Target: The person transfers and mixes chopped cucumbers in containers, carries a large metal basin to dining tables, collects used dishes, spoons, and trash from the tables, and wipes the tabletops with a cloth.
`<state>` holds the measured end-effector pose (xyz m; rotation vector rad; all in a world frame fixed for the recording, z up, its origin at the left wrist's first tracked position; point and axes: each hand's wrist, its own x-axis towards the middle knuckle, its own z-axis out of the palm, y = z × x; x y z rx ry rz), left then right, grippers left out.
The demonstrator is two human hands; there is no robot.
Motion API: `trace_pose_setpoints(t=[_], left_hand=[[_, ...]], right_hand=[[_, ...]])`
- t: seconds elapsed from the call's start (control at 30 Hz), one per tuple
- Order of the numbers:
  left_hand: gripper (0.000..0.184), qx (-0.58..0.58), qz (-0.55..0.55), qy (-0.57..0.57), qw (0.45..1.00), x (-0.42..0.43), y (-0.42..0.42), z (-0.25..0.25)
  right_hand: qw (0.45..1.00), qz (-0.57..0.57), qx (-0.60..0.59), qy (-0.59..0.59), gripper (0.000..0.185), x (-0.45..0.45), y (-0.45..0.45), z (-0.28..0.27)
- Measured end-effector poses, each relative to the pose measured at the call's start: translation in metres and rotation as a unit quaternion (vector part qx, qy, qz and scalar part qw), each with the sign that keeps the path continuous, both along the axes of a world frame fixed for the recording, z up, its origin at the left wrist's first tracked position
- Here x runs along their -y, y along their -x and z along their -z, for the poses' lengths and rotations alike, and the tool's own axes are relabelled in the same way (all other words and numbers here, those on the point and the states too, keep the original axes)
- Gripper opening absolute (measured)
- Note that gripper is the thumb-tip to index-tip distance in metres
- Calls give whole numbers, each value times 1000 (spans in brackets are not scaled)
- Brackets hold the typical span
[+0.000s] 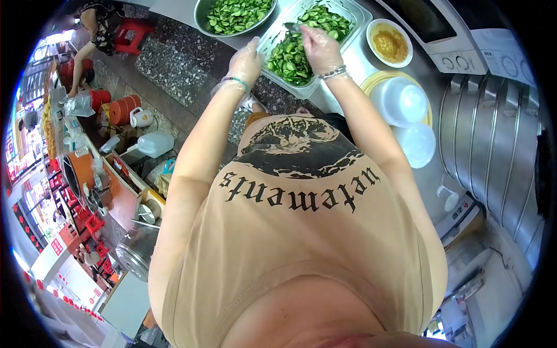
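Note:
A clear rectangular plastic container (348, 43) full of sliced green cucumbers (289, 61) sits on the metal counter at the top. My left hand (245, 64), in a clear plastic glove, is closed at the container's left rim. Over the cucumbers is my gloved right hand (322, 51), its fingers curled together. A small dark piece shows at its fingertips, too small to name. Left of the container, a round metal bowl (199, 16) holds more cucumber slices.
Right of the container stand a white bowl (371, 52) of yellow-brown paste and translucent plastic bowls (400, 101). Microwave ovens (447, 35) and a large ribbed metal vessel (493, 133) line the right. Another person (96, 29) bends at far left, near a red stool (134, 35).

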<state>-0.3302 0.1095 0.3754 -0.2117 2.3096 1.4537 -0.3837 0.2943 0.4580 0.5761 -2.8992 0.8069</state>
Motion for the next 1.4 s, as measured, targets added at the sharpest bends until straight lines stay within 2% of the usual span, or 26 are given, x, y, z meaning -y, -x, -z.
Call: trace_pose_setpoints(t=[0.03,0.1,0.13,0.17,0.23,0.3,0.4,0.43,0.5,0.53,0.57,0.63,0.67,0.73,0.77,0.83,0.9,0.97,1.07,1.1,1.13,1.2,1.27,1.3,1.37,1.4], left_hand=[[47,-23,-26,-22,999,-2,-1,6],[47,-16,-20,-10,1000,-3,0,-1],[47,-10,-14,1,1000,-3,0,-4],[47,-10,-14,1,1000,-2,0,-5],[47,-15,-22,0,1000,0,1,-7],[47,-4,-30,-17,999,1,2,-2],[47,7,-38,-35,999,2,3,1],[47,6,-39,-36,999,2,3,2],[47,3,-44,-41,998,3,1,4],[46,1,-48,-46,998,3,1,5],[46,1,-49,-46,998,3,1,3],[47,2,-44,-36,998,4,2,0],[47,2,-44,-36,998,4,3,0],[47,7,-43,-43,998,4,7,1],[47,7,-44,-44,998,3,8,5],[47,21,-35,-50,998,2,7,13],[47,12,-31,-36,999,4,7,4],[47,2,-28,-21,999,4,7,5],[45,-39,-30,0,999,0,9,22],[45,-9,-40,-42,998,0,8,24],[46,21,-51,-84,995,-1,7,27],[46,34,-52,-88,994,0,7,26],[45,47,-52,-92,993,1,7,28],[45,28,-57,-98,993,0,8,31],[45,10,-62,-105,992,0,8,36],[45,16,-60,-117,991,1,7,39]], right_hand=[[994,-20,73,-74,17,-1,-5,-1],[981,-127,105,-104,17,-7,-19,2],[984,-158,30,-79,20,-11,-22,3],[984,-159,29,-79,20,-9,-19,1],[995,-77,-2,-59,24,-5,-10,-3],[994,-67,3,-92,25,-1,-3,1],[982,-140,48,-117,23,6,-11,5],[982,-141,47,-117,23,5,-16,6],[974,-212,16,-76,23,3,-22,3],[973,-134,125,-139,23,-1,-17,1],[988,-104,71,-87,22,0,-10,-3],[996,-59,-7,-61,21,-3,5,7],[996,-59,-7,-62,21,-1,6,10],[986,-123,-4,-112,20,6,5,16],[977,-183,21,-105,22,10,0,7],[968,-241,-1,-67,22,5,-4,4],[971,-214,-1,-109,21,-1,9,4],[970,-226,-10,-92,22,-5,14,6],[940,-330,13,-86,32,1,6,9],[933,-345,41,-93,30,-2,-1,11],[939,-326,47,-95,28,-4,-2,13],[945,-307,54,-98,27,-2,0,10],[967,-237,52,-81,24,-1,5,7],[967,-237,52,-81,24,1,2,9],[945,-317,37,-66,23,4,-11,13],[947,-313,34,-64,24,3,-14,12]])
